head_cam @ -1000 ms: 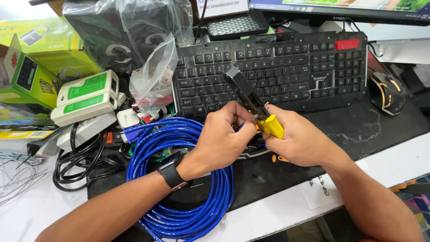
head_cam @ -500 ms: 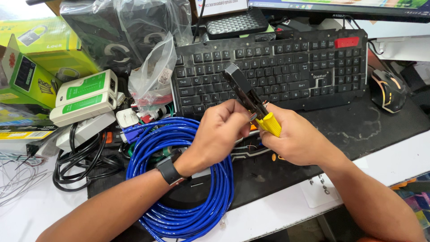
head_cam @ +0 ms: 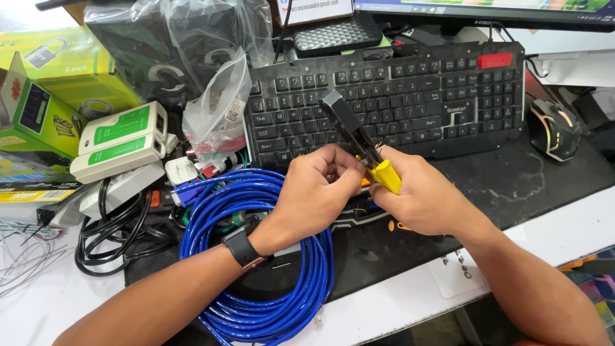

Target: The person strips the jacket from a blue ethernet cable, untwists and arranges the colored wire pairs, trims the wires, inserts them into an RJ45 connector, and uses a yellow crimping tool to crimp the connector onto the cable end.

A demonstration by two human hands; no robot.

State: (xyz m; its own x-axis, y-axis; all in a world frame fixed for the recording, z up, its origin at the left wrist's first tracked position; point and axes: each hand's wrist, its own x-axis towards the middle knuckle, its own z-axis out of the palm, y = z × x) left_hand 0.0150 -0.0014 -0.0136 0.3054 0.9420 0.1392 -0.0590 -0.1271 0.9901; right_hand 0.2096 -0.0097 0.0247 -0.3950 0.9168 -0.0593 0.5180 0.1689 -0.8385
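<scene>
Two hands meet over the black desk mat (head_cam: 512, 186), just in front of the black keyboard (head_cam: 410, 96). The right hand (head_cam: 423, 198) is closed around the yellow handle of a crimping tool (head_cam: 362, 141), whose dark head angles up and away from the grip, over the keyboard's lower rows. The left hand (head_cam: 317, 189), with a dark smartwatch (head_cam: 243, 247) on its wrist, has its fingers pinched together right against the tool, just left of the yellow handle; what they pinch is too small and too covered to make out. A coil of blue cable (head_cam: 256, 301) lies below and left of the grip, under the left forearm.

Far left of the grip stand yellow-green cardboard boxes (head_cam: 57, 77), one printed with a padlock picture; their left sides are cut off by the frame. Nearer, a white cable tester (head_cam: 122, 141) in two stacked parts carries green rectangular labels. Up and left of the grip, clear plastic bags (head_cam: 211, 115) hold small parts, one with a small white sticker, and wrap dark objects behind them that are hard to identify. Above the keyboard a white card (head_cam: 317, 9) and a monitor's lower edge (head_cam: 487, 13) are cropped by the top border. Right of the grip a black mouse (head_cam: 554, 128) sits on the mat. Tangled black cords (head_cam: 109, 237) lie left of the coil.
</scene>
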